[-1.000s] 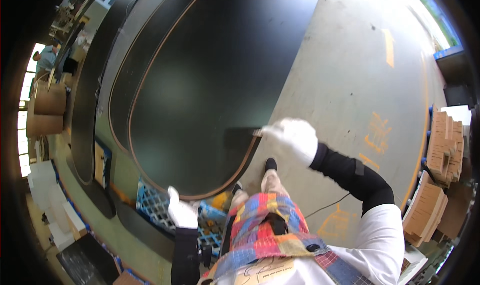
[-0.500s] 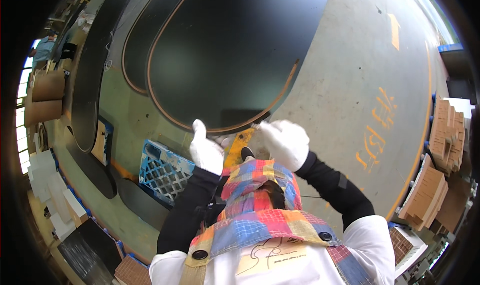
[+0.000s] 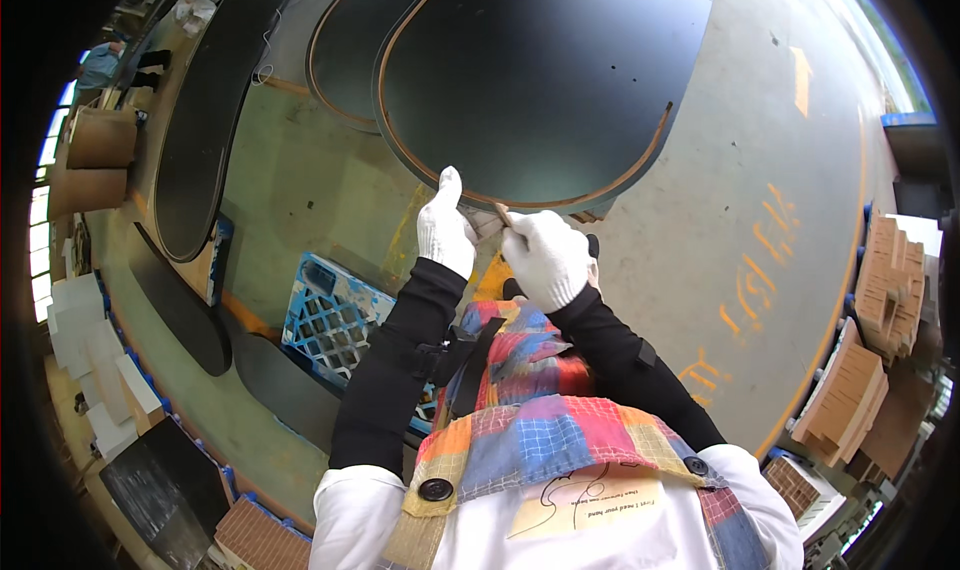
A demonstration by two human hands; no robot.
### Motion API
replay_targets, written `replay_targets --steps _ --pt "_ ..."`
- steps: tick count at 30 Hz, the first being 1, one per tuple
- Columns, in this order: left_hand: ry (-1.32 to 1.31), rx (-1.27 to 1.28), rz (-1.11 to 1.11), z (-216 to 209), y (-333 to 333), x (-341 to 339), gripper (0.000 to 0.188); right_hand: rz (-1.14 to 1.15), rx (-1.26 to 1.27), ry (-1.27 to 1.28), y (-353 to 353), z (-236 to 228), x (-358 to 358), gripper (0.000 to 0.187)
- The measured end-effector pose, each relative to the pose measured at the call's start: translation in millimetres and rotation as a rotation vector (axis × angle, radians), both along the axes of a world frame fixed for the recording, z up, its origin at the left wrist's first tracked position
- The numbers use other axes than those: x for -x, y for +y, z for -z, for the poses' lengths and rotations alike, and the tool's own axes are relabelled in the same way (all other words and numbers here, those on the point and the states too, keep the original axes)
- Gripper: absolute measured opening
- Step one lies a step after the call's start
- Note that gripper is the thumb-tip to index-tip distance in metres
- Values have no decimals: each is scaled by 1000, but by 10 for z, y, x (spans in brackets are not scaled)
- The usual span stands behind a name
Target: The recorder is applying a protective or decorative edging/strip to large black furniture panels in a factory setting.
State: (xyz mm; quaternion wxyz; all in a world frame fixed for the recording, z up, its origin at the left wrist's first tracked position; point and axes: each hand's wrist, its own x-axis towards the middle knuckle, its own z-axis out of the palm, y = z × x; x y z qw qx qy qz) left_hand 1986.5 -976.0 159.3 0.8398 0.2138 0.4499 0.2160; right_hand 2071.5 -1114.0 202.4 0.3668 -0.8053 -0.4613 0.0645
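Note:
A large black panel [image 3: 540,90] with a rounded near end lies in front of me, a thin brown band [image 3: 610,187] running along its rim. At the near left curve of that rim is my left hand [image 3: 445,232], in a white glove. Its thumb lies over the edge, and the other fingers are partly hidden below. Just right of it my right hand [image 3: 545,260], also gloved, is closed round a small brown stick-like piece [image 3: 502,213], whose tip meets the rim. The kind of piece is too small to make out.
Another dark rounded panel [image 3: 345,60] sits beyond the large one, and a long black panel [image 3: 200,140] stands further left. A blue plastic pallet [image 3: 335,310] is on the floor at my left. Brown board stacks [image 3: 890,280] line the right side. Another person [image 3: 100,65] is far left.
My right hand has moved left along the rim, close to my left hand, and the brown piece now shows in it. The panel and my left hand appear further right and higher in view.

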Motion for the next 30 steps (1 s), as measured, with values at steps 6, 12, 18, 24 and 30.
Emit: replay_targets --steps 6,12,18,24,30 --pt "42 -38 -16 -14 -37 -14 46 328 -89 71 -453 84 -222 11" --pt "207 -89 3 -420 -129 -152 51 71 -71 -38 -16 -39 4 9" --pt "-124 -28 11 -275 -101 -62 49 360 -154 12 -436 62 -373 8" --pt "-72 -20 -4 -396 -139 -102 45 204 -151 63 -207 -173 -258 9" --pt "-79 -52 -54 -340 -160 -108 46 142 56 39 66 -222 -57 11"
